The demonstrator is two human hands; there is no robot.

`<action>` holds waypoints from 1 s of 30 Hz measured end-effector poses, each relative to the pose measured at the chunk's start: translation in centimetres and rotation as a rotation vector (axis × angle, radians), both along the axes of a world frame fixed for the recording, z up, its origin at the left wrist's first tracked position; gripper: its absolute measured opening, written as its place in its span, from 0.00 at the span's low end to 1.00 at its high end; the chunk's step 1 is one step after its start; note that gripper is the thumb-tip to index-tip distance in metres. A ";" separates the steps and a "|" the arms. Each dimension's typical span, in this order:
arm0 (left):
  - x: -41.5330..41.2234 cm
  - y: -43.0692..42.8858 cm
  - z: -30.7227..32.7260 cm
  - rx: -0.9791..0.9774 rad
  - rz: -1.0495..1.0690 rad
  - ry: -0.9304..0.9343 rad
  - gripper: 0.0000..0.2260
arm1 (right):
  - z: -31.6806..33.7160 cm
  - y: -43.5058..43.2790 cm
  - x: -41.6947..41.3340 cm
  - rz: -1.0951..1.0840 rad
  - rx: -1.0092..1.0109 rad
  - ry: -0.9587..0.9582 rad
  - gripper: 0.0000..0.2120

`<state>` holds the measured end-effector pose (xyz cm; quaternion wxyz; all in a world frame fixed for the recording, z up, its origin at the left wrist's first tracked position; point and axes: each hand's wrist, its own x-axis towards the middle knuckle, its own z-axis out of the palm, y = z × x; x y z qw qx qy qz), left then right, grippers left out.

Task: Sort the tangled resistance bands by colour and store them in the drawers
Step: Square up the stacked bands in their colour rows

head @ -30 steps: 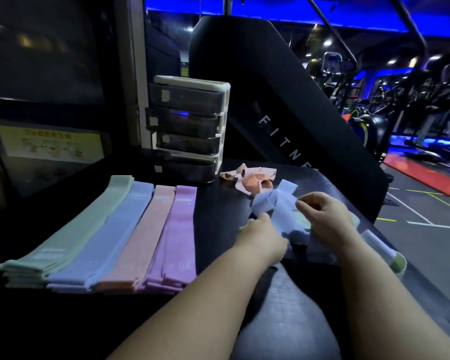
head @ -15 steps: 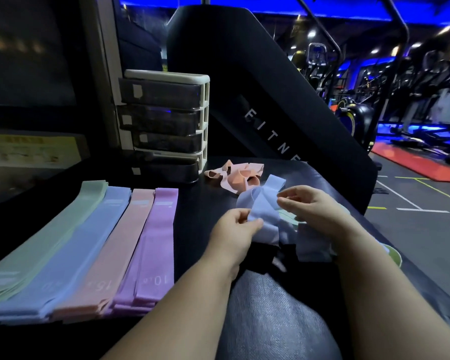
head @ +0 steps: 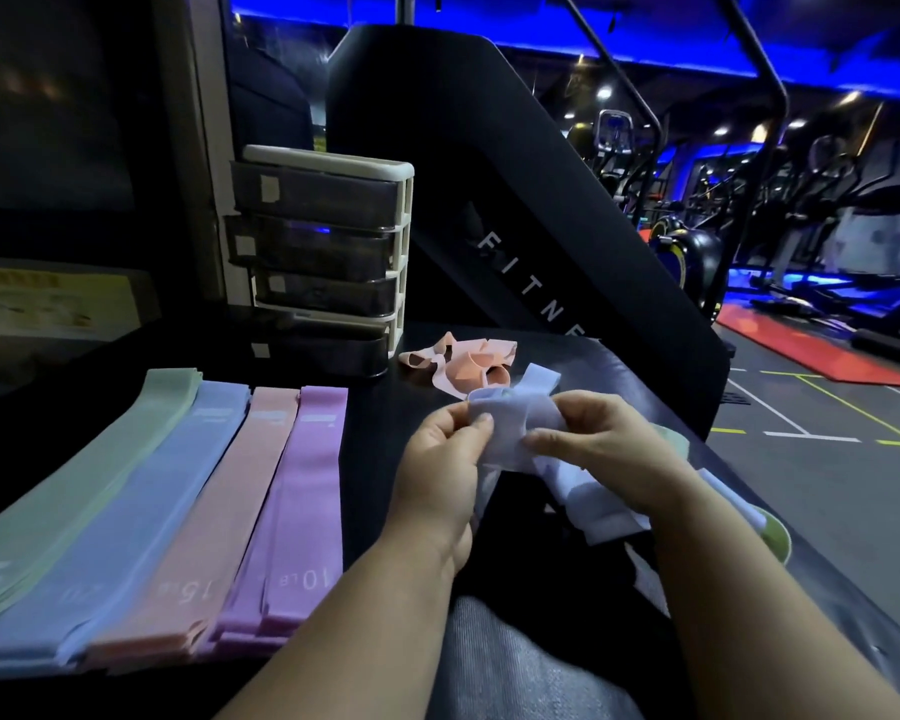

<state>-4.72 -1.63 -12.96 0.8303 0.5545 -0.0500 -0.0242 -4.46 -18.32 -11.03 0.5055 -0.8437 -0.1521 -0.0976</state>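
A tangled pale blue band (head: 510, 426) is lifted just above the black table (head: 385, 433). My left hand (head: 445, 459) pinches its left part and my right hand (head: 601, 449) pinches its right part, fingers curled round the fabric. More blue band trails down to the right, over a pale green band (head: 775, 537). A knotted peach band (head: 468, 366) lies behind my hands. On the left lie four flat stacks: green (head: 89, 480), blue (head: 141, 511), pink (head: 219, 511) and purple (head: 302, 491). The drawer unit (head: 328, 257) stands at the back, its bottom drawer pulled out a little.
A large black gym machine (head: 515, 226) rises behind the table on the right. The table's right edge drops to the gym floor (head: 827, 459). A dark wall with a yellow notice (head: 48, 304) is on the left.
Both hands have drawn closer together on the blue band and lifted it slightly. The view has shifted, so the sorted stacks sit nearer and lower left.
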 end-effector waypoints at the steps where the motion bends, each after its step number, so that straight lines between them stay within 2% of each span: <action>1: 0.0 -0.2 0.0 -0.011 0.021 0.005 0.06 | 0.2 0.1 -0.2 0.005 0.038 -0.007 0.07; 4: 0.1 -0.3 0.1 -0.064 0.075 0.017 0.03 | 0.8 0.5 -0.8 0.106 0.105 0.031 0.04; 7: 0.4 -0.1 0.1 -0.103 0.145 0.000 0.04 | 0.9 1.0 -1.1 0.195 0.154 0.106 0.10; 11: 0.6 -0.1 0.2 -0.159 0.139 -0.023 0.06 | 0.6 1.9 -1.1 0.050 0.199 0.011 0.05; 14: 0.5 -0.2 0.1 -0.172 0.048 -0.056 0.07 | 0.9 2.1 -1.1 -0.005 0.423 -0.027 0.05; 16: 0.3 -0.2 0.0 -0.099 -0.071 -0.081 0.09 | 1.3 2.1 -1.3 -0.005 0.601 -0.045 0.03; 19: -0.2 -0.6 -0.1 -0.004 -0.219 -0.103 0.08 | 1.9 2.0 -1.5 0.004 0.802 -0.030 0.07; 22: -0.2 -0.9 -0.1 0.034 -0.127 -0.159 0.04 | 2.3 1.9 -1.6 0.054 0.914 0.017 0.09; 27: -0.9 0.1 1.4 -0.165 -0.004 -0.284 0.03 | 2.6 1.7 -1.5 0.076 0.991 0.003 0.10; 30: -1.4 0.6 2.3 -0.315 0.016 -0.314 0.06 | 2.5 1.7 -1.4 0.108 0.932 0.011 0.11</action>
